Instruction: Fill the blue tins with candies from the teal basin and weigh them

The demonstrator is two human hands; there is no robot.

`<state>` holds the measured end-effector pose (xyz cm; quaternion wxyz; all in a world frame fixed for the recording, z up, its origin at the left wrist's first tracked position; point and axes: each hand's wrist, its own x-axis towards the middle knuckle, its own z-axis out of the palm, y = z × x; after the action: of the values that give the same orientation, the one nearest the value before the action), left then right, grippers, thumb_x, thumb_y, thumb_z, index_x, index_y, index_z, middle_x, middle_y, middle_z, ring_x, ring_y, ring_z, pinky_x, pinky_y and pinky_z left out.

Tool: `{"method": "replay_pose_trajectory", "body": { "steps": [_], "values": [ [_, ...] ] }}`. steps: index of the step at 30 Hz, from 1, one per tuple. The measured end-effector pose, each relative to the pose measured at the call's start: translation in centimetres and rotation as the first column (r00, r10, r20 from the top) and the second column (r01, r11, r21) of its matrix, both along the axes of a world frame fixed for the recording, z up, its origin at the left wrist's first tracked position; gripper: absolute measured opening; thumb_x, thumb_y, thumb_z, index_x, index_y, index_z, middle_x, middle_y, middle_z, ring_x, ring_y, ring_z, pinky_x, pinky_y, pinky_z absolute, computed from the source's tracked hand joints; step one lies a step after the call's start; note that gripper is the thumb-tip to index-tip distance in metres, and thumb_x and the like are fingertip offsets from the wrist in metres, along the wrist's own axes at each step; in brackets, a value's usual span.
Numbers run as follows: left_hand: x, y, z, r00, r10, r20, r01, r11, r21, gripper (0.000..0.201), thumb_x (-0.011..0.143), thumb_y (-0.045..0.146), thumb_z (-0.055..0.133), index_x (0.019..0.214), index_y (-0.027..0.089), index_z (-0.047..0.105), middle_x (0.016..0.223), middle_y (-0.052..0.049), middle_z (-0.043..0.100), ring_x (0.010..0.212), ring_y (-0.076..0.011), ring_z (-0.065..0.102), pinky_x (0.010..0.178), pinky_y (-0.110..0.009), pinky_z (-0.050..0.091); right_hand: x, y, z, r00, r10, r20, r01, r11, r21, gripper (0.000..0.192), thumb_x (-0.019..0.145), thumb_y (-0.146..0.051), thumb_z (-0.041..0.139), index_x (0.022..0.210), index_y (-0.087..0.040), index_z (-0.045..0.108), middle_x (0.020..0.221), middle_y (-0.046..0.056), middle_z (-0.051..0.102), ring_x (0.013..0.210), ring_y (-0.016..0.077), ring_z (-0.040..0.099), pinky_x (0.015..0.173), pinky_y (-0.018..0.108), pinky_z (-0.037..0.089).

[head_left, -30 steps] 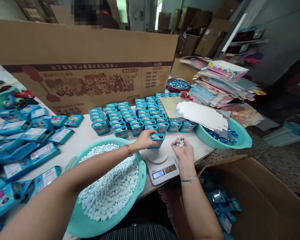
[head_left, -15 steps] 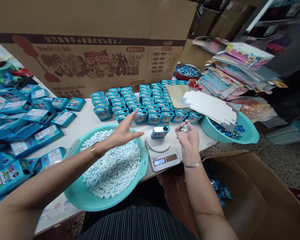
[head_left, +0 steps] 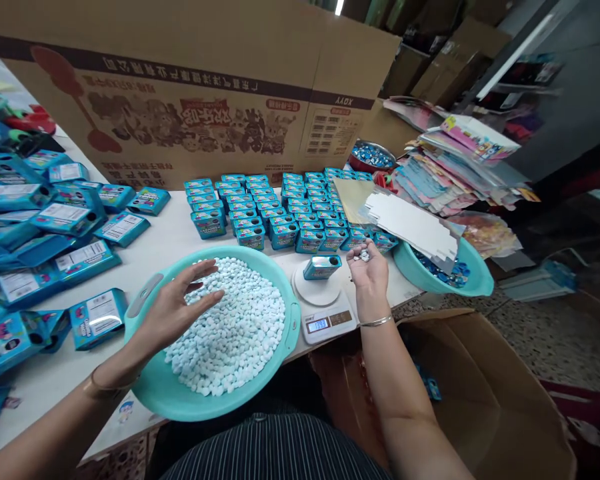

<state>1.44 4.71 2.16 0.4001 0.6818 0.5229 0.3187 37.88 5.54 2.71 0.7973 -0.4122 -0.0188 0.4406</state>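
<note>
Only "XOYY" reads on the big carton [head_left: 337, 100] behind the tins [head_left: 280, 213].

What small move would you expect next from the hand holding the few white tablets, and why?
Probably tipping a few tablets from the right hand into the small blue tin. The tin sits on the scale with its display lit, and the hand is cupped beside it.
</note>
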Motion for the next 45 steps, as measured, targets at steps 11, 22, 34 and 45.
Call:
{"method": "replay_pose_trajectory", "body": {
  "steps": [11, 22, 34, 45],
  "values": [
    [3.5, 0.4, 0.3, 0.990, -0.144, -0.009, 0.144, 0.987, 0.070, 0.068, 0.079, 0.065, 0.064, 0.131, 0.022, 0.054, 0.132, -0.013, 0.064, 0.123, -0.0329, 0.061, 0.101, -0.054, 0.052, -1.2, 1.5, -0.5, 0.989, 0.032, 0.141, -0.039, 0.998, 0.044, 0.011, 0.086, -0.020, 0.062, 0.080, -0.021, 0.053, 0.057, -0.011, 0.046, 0.050, 0.0054, 0.049, 0.059, 0.019, 0.050],
    [5.1, 0.5, 0.4, 0.978, -0.196, -0.068, 0.199, 0.979, 0.039, 0.069, 0.079, 0.068, 0.062, 0.132, 0.024, 0.054, 0.133, -0.012, 0.064, 0.122, -0.0335, 0.061, 0.101, -0.054, 0.052, -2.5, 1.6, -1.3, 0.950, -0.053, 0.307, 0.041, 0.998, 0.044, 0.010, 0.082, -0.024, 0.061, 0.075, -0.021, 0.056, 0.058, -0.009, 0.051, 0.054, 0.0058, 0.053, 0.062, 0.018, 0.048],
    [5.4, 0.4, 0.2, 0.974, -0.222, -0.045, 0.223, 0.974, 0.034, 0.070, 0.079, 0.064, 0.064, 0.133, 0.021, 0.053, 0.133, -0.013, 0.063, 0.122, -0.0324, 0.062, 0.100, -0.054, 0.052, -2.5, 1.5, -1.2, 0.963, -0.070, 0.262, 0.060, 0.997, 0.046, 0.013, 0.081, -0.023, 0.057, 0.069, -0.021, 0.052, 0.064, -0.006, 0.052, 0.059, 0.0077, 0.055, 0.066, 0.022, 0.051],
    [6.6, 1.1, 0.5, 0.965, -0.257, -0.060, 0.258, 0.966, 0.012, 0.071, 0.079, 0.059, 0.066, 0.136, 0.019, 0.051, 0.133, -0.015, 0.064, 0.123, -0.0327, 0.060, 0.100, -0.052, 0.051, -2.7, 1.4, -1.7, 0.940, -0.040, 0.340, 0.028, 0.999, 0.041, 0.024, 0.081, -0.029, 0.062, 0.061, -0.020, 0.051, 0.063, -0.005, 0.053, 0.063, 0.0089, 0.057, 0.069, 0.023, 0.050]
  ]
}}
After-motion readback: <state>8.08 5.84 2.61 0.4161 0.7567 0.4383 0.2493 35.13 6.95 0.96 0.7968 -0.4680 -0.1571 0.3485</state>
